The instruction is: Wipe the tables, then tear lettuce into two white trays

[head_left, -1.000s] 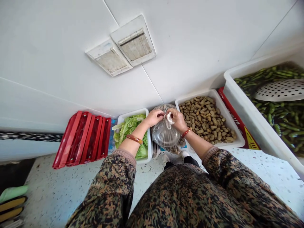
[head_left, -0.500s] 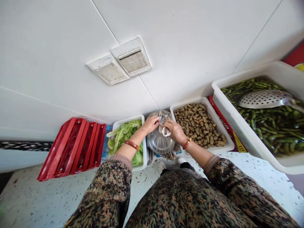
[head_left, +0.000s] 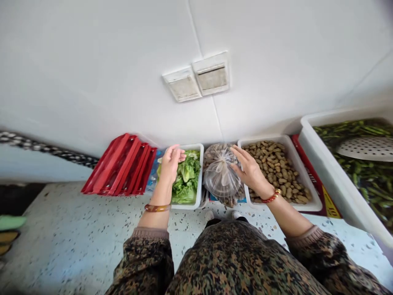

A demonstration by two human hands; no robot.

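A clear plastic bag [head_left: 221,180], gathered into a knot at its top, stands in front of me with a round metal bowl-like shape and brown peanuts showing through it. My right hand [head_left: 250,169] is open at the bag's right side, fingers stretched toward the knot; whether the fingertips touch the plastic I cannot tell. Over the left part of a white tub [head_left: 200,180] of lettuce [head_left: 187,180] hovers my left hand [head_left: 172,160], empty, with its fingers loosely apart.
Red plastic crates [head_left: 119,166] lean against the wall on the left. To the right are a tub of peanuts [head_left: 282,172], a red box edge [head_left: 310,176], and a large white bin [head_left: 325,172] of green pods in liquid, holding a perforated ladle [head_left: 365,148].
Both hands have let go of the bag's top, which is now knotted. My left hand has moved left over the lettuce, and the right has opened beside the bag. The view has shifted left.
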